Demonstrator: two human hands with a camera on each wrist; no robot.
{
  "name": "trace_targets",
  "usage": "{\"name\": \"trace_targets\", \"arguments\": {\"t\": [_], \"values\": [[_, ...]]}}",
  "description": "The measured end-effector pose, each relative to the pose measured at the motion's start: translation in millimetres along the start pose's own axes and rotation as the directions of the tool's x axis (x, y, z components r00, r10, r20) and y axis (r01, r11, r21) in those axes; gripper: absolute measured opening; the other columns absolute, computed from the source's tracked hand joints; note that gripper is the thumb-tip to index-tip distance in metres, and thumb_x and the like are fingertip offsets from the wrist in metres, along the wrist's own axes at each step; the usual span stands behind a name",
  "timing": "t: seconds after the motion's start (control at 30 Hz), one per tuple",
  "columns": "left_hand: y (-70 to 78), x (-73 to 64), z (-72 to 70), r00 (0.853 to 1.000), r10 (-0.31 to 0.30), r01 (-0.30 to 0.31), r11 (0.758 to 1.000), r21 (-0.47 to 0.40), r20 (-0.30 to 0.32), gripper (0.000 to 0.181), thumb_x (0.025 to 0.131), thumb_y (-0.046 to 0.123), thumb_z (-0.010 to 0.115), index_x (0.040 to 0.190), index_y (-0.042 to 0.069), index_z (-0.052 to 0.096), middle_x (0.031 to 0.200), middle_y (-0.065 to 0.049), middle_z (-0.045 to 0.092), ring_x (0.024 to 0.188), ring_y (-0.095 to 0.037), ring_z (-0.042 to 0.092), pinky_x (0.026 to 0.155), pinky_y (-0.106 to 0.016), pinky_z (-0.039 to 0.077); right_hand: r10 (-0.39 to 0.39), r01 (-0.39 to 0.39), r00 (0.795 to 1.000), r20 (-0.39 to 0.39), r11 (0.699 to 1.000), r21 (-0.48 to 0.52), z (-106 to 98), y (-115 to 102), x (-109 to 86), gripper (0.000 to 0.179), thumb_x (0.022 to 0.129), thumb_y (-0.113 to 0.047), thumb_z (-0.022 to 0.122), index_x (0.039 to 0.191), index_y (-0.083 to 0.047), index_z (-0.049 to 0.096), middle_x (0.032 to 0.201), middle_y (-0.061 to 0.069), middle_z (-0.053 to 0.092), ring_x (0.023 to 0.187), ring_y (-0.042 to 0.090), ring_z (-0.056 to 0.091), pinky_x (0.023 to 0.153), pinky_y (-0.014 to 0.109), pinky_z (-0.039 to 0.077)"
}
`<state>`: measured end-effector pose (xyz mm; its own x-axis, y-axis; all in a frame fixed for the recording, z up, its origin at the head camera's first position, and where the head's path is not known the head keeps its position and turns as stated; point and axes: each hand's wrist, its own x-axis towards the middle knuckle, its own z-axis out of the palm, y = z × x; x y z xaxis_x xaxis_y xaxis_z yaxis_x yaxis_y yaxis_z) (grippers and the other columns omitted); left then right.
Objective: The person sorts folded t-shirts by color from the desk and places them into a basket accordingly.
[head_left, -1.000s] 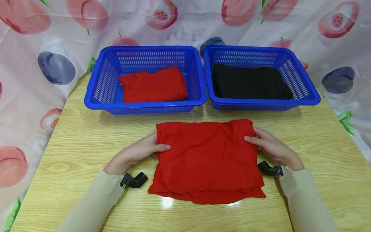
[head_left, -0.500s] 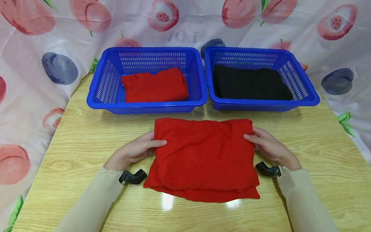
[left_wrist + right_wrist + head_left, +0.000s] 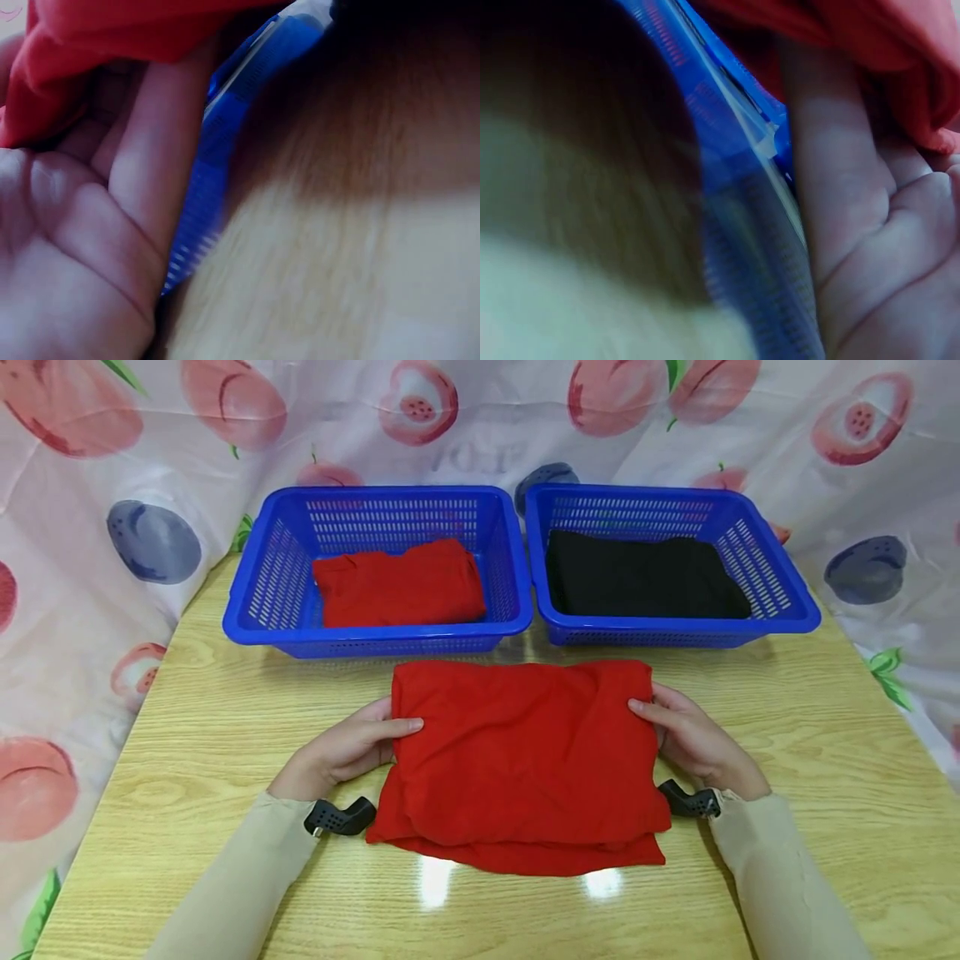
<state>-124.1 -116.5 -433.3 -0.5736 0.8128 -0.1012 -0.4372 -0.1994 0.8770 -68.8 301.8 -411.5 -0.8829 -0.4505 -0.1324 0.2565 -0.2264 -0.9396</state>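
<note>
Beyond two beige sleeves (image 3: 240, 877), the person's left grip (image 3: 337, 750) and right grip (image 3: 701, 742) each grasp a side of a folded red cloth (image 3: 525, 752), thumbs on top and other fingers underneath, over the middle of the wooden table (image 3: 187, 735). Farther back stand two blue baskets side by side, the left basket (image 3: 375, 635) holding a red bundle (image 3: 401, 585) and the right basket (image 3: 678, 626) a black one (image 3: 645, 577). Behind them hangs a fruit-print curtain (image 3: 480, 410).

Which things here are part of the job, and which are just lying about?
Part of the job:
held red cloth
left hand and right hand
probably left basket, holding folded red cloth
possibly right basket, holding black cloth

Seemingly background:
fruit-print backdrop
black wrist devices
</note>
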Motion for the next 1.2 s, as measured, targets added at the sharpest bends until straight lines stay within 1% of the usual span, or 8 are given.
{"name": "trace_targets", "arguments": {"t": [0.2, 0.43, 0.6, 0.73, 0.87, 1.0, 1.1, 1.2], "values": [[0.6, -0.4, -0.7, 1.000, 0.014, -0.014, 1.000, -0.012, 0.000, 0.026, 0.092, 0.007, 0.044, 0.118, 0.004, 0.039, 0.105, -0.008, 0.057, 0.091, -0.020, 0.059, 0.075, -0.036, 0.050, -0.007, 0.009, 0.999, -0.034, 0.998, 0.056, 4, 2, 1.0, 0.028, 0.096, -0.002, 0.032, 0.121, -0.004, 0.045, 0.104, 0.007, 0.061, 0.090, 0.017, 0.062, 0.075, 0.029, 0.051], [-0.3, -1.3, -0.9, 0.999, 0.031, -0.031, 0.999, -0.021, -0.011, 0.026, 0.092, 0.007, 0.044, 0.118, 0.005, 0.040, 0.106, -0.007, 0.057, 0.093, -0.020, 0.058, 0.078, -0.036, 0.049, -0.027, 0.032, 0.999, -0.036, 0.990, 0.135, 7, 1, 1.5, 0.027, 0.096, -0.001, 0.029, 0.118, -0.001, 0.045, 0.102, 0.008, 0.062, 0.089, 0.019, 0.062, 0.073, 0.031, 0.051], [-0.1, -0.7, -0.5, 0.999, 0.043, -0.044, 0.999, -0.031, -0.019, 0.026, 0.092, 0.007, 0.044, 0.118, 0.005, 0.041, 0.106, -0.007, 0.057, 0.094, -0.020, 0.058, 0.079, -0.037, 0.049, -0.021, 0.032, 0.998, -0.062, 0.984, 0.176, 9, 0, 1.8, 0.025, 0.097, -0.002, 0.030, 0.117, 0.000, 0.045, 0.101, 0.009, 0.062, 0.087, 0.020, 0.063, 0.072, 0.033, 0.051], [-0.1, 0.0, 0.0, 0.998, 0.054, -0.055, 0.997, -0.053, -0.019, 0.024, 0.092, 0.005, 0.042, 0.116, 0.005, 0.043, 0.104, -0.006, 0.058, 0.093, -0.020, 0.059, 0.079, -0.037, 0.049, -0.006, 0.024, 0.996, -0.088, 0.978, 0.206, 11, -1, 1.8, 0.025, 0.097, -0.003, 0.031, 0.115, -0.002, 0.048, 0.100, 0.010, 0.062, 0.085, 0.021, 0.064, 0.070, 0.034, 0.051], [0.2, -0.8, 0.8, 0.997, 0.074, -0.076, 0.993, -0.091, -0.023, 0.021, 0.092, 0.003, 0.040, 0.113, 0.004, 0.044, 0.102, -0.005, 0.059, 0.092, -0.019, 0.060, 0.079, -0.036, 0.049, -0.018, 0.040, 0.996, -0.089, 0.967, 0.253, 13, -1, 2.0, 0.026, 0.097, -0.004, 0.031, 0.115, -0.002, 0.049, 0.100, 0.011, 0.061, 0.085, 0.022, 0.063, 0.070, 0.034, 0.052], [0.2, -1.5, 0.9, 0.994, 0.098, -0.103, 0.987, -0.123, -0.044, 0.021, 0.092, 0.003, 0.041, 0.113, 0.003, 0.044, 0.102, -0.006, 0.059, 0.092, -0.019, 0.060, 0.079, -0.035, 0.049, -0.084, 0.094, 0.995, -0.044, 0.937, 0.338, 14, 1, 1.5, 0.033, 0.096, 0.000, 0.028, 0.125, -0.001, 0.043, 0.109, 0.011, 0.058, 0.094, 0.023, 0.060, 0.077, 0.035, 0.050], [0.4, -1.3, 0.5, 0.991, 0.118, -0.126, 0.983, -0.132, -0.065, 0.021, 0.092, 0.003, 0.041, 0.113, 0.003, 0.043, 0.102, -0.006, 0.059, 0.091, -0.019, 0.060, 0.079, -0.034, 0.049, -0.142, 0.125, 0.990, 0.014, 0.910, 0.395, 13, 2, 1.4, 0.041, 0.096, 0.002, 0.025, 0.135, -0.004, 0.033, 0.120, 0.011, 0.052, 0.104, 0.023, 0.055, 0.085, 0.036, 0.046], [0.9, -1.2, 0.1, 0.987, 0.135, -0.147, 0.979, -0.139, -0.092, 0.020, 0.092, 0.003, 0.040, 0.113, 0.004, 0.043, 0.101, -0.006, 0.059, 0.091, -0.019, 0.060, 0.078, -0.032, 0.049, -0.172, 0.127, 0.981, 0.084, 0.913, 0.388, 14, 3, 3.0, 0.049, 0.094, 0.005, 0.027, 0.141, -0.006, 0.020, 0.128, 0.012, 0.044, 0.111, 0.026, 0.048, 0.091, 0.038, 0.042]]}}
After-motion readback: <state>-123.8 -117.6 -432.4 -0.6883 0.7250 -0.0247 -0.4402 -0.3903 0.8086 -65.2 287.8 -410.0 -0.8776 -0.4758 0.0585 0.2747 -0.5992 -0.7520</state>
